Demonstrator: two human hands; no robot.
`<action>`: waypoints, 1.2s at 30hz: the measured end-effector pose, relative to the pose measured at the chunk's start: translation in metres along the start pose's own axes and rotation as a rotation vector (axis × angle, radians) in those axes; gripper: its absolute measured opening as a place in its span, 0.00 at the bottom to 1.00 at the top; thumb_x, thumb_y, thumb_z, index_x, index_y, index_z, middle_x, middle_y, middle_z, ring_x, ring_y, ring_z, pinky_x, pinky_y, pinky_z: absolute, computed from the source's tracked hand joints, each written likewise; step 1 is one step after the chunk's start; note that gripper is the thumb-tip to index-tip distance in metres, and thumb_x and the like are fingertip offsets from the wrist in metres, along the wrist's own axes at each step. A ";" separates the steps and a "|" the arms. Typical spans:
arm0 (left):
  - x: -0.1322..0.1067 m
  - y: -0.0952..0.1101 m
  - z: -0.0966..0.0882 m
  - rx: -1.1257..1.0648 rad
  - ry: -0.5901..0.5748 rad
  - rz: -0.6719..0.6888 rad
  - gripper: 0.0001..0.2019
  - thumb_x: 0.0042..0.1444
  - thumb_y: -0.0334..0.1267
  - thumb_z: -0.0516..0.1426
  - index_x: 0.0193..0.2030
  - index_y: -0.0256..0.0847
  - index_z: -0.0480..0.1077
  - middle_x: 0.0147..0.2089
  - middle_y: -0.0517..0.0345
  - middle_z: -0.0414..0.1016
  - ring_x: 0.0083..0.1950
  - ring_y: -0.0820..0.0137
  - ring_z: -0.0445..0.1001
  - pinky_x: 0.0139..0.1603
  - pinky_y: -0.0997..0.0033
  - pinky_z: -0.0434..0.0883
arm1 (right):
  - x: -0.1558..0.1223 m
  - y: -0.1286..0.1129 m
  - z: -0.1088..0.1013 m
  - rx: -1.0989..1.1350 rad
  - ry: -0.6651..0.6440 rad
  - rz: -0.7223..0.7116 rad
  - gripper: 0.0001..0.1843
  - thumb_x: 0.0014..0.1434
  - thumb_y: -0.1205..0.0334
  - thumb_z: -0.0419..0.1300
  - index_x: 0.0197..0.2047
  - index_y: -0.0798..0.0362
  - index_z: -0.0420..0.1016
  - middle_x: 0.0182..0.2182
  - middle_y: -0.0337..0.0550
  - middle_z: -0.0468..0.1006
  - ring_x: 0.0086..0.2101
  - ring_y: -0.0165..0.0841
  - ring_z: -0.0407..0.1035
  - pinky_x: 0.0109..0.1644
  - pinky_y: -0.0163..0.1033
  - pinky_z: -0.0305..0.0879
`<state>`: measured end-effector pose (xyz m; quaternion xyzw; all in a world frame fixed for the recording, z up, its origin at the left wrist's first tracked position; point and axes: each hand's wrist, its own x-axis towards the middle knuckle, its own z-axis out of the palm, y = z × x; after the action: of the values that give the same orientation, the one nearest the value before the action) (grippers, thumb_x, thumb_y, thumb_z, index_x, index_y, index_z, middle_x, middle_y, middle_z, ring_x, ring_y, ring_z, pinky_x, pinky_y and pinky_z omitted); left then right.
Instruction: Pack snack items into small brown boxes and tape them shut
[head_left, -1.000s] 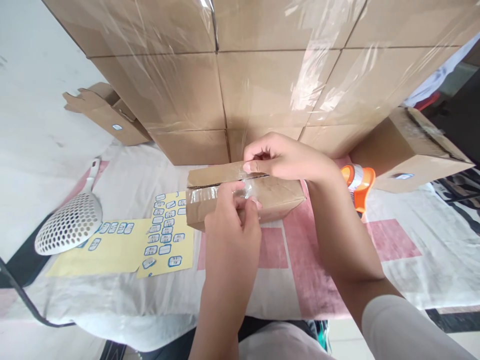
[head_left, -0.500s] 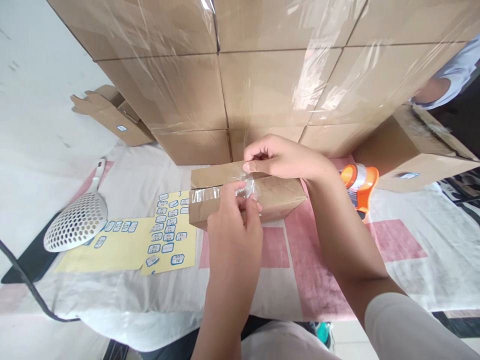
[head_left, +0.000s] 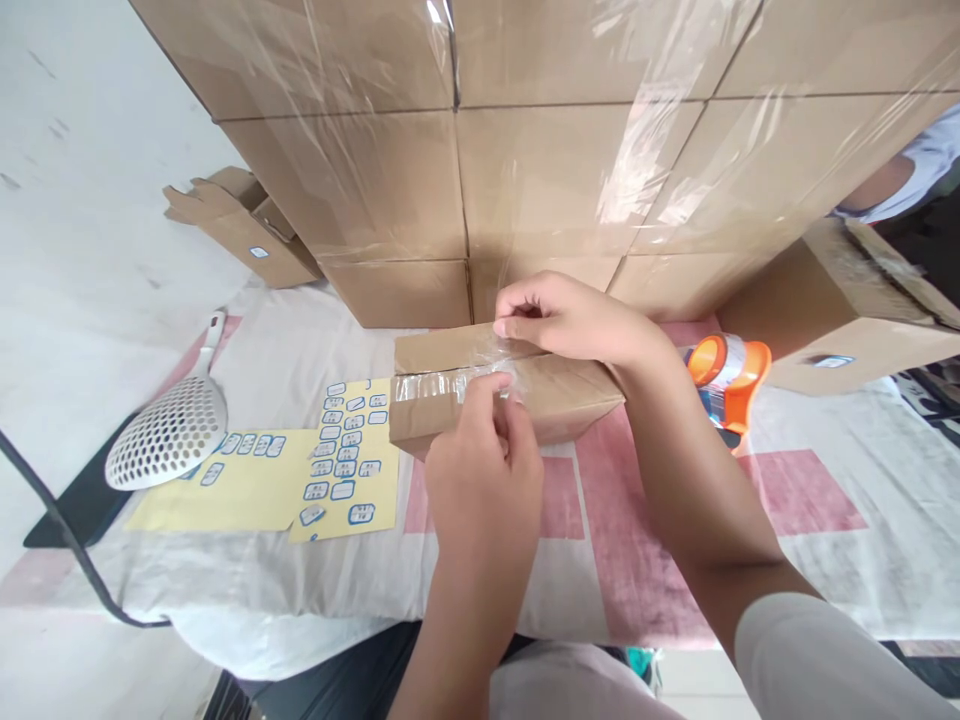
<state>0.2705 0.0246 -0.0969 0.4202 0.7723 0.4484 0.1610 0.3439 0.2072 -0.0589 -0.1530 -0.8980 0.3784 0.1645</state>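
A small cardboard box (head_left: 555, 400) lies in front of me, with clear tape (head_left: 435, 385) running along its top seam. Over its far edge, my right hand (head_left: 566, 315) is closed, thumb and forefinger pinching a piece of the clear tape. My left hand (head_left: 484, 460) is at the near side of the box, its fingers drawn together on the same tape near the middle of the top. The exact grip of the left fingertips is partly hidden by the hand itself.
Large film-wrapped cartons (head_left: 547, 180) stack up behind. Open boxes stand at left (head_left: 259, 240) and right (head_left: 840, 310). A white skimmer (head_left: 169, 435), yellow label sheets (head_left: 255, 500) and an orange tape dispenser (head_left: 742, 385) lie on the cloth (head_left: 262, 570). Another person's arm (head_left: 885, 185) shows at right.
The view has shifted slightly, so everything sits a little further right. Both hands stay at the tape on the box, with the left fingers shifted only slightly.
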 end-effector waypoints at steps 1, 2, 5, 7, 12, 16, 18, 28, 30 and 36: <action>-0.001 -0.001 0.000 -0.003 0.016 0.006 0.10 0.65 0.41 0.54 0.49 0.48 0.74 0.23 0.64 0.71 0.25 0.68 0.70 0.29 0.69 0.58 | 0.001 0.003 0.000 0.000 0.023 0.003 0.16 0.64 0.65 0.59 0.25 0.53 0.63 0.22 0.33 0.59 0.25 0.26 0.53 0.30 0.36 0.48; -0.002 -0.002 0.000 -0.007 0.038 0.008 0.10 0.65 0.41 0.54 0.48 0.48 0.75 0.20 0.65 0.67 0.22 0.70 0.67 0.28 0.70 0.57 | 0.002 0.005 0.000 0.005 0.036 0.002 0.15 0.64 0.65 0.59 0.25 0.53 0.64 0.22 0.33 0.60 0.26 0.26 0.54 0.30 0.36 0.49; -0.003 -0.004 0.001 -0.001 0.107 0.019 0.10 0.65 0.41 0.55 0.46 0.45 0.77 0.17 0.68 0.61 0.20 0.73 0.60 0.29 0.70 0.58 | 0.003 0.007 0.000 0.024 0.028 -0.002 0.15 0.64 0.64 0.59 0.26 0.54 0.65 0.22 0.34 0.62 0.26 0.26 0.55 0.31 0.35 0.51; -0.003 -0.007 0.002 0.019 0.141 0.054 0.10 0.65 0.41 0.56 0.45 0.45 0.79 0.17 0.68 0.60 0.19 0.74 0.59 0.29 0.70 0.58 | 0.002 0.006 0.000 0.016 0.031 0.011 0.14 0.64 0.64 0.60 0.26 0.54 0.65 0.23 0.34 0.63 0.27 0.26 0.56 0.31 0.35 0.51; -0.006 -0.016 0.008 0.063 0.220 0.160 0.13 0.62 0.41 0.59 0.50 0.48 0.82 0.17 0.67 0.64 0.20 0.74 0.62 0.28 0.71 0.61 | 0.001 0.002 0.000 -0.002 0.017 0.039 0.15 0.64 0.63 0.61 0.26 0.54 0.66 0.23 0.34 0.64 0.27 0.26 0.57 0.31 0.35 0.53; -0.013 -0.015 0.009 0.112 0.183 0.150 0.15 0.63 0.40 0.59 0.53 0.49 0.82 0.18 0.66 0.66 0.20 0.74 0.64 0.29 0.71 0.63 | 0.002 0.001 0.001 0.009 0.041 0.048 0.13 0.63 0.63 0.62 0.27 0.54 0.68 0.23 0.34 0.66 0.27 0.27 0.58 0.32 0.36 0.54; -0.015 -0.014 0.008 0.125 0.162 0.149 0.15 0.63 0.40 0.58 0.54 0.48 0.81 0.18 0.66 0.66 0.20 0.74 0.63 0.29 0.71 0.63 | 0.002 0.000 0.002 0.014 0.064 0.047 0.11 0.61 0.64 0.63 0.28 0.54 0.69 0.25 0.35 0.69 0.28 0.27 0.60 0.33 0.36 0.56; -0.021 -0.020 0.012 0.181 0.127 0.162 0.17 0.64 0.41 0.57 0.58 0.48 0.78 0.17 0.66 0.66 0.19 0.71 0.64 0.27 0.71 0.60 | 0.002 0.001 0.005 -0.095 0.044 0.058 0.09 0.59 0.58 0.65 0.31 0.52 0.70 0.31 0.39 0.72 0.33 0.32 0.65 0.37 0.39 0.59; -0.023 -0.020 0.014 0.183 0.113 0.153 0.18 0.64 0.41 0.56 0.59 0.48 0.77 0.17 0.65 0.67 0.20 0.70 0.66 0.27 0.70 0.60 | 0.000 0.004 0.004 -0.156 0.075 0.137 0.14 0.55 0.54 0.69 0.37 0.51 0.71 0.37 0.41 0.72 0.35 0.34 0.65 0.38 0.40 0.61; -0.026 -0.018 0.016 0.257 0.029 0.111 0.22 0.65 0.41 0.56 0.65 0.49 0.72 0.17 0.64 0.70 0.19 0.67 0.68 0.24 0.69 0.56 | 0.001 -0.002 -0.001 -0.183 0.007 0.383 0.22 0.55 0.47 0.68 0.45 0.50 0.68 0.40 0.43 0.73 0.38 0.38 0.67 0.39 0.41 0.61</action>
<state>0.2870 0.0091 -0.1236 0.4730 0.8010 0.3603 0.0698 0.3432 0.2071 -0.0565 -0.3363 -0.8826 0.3193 0.0779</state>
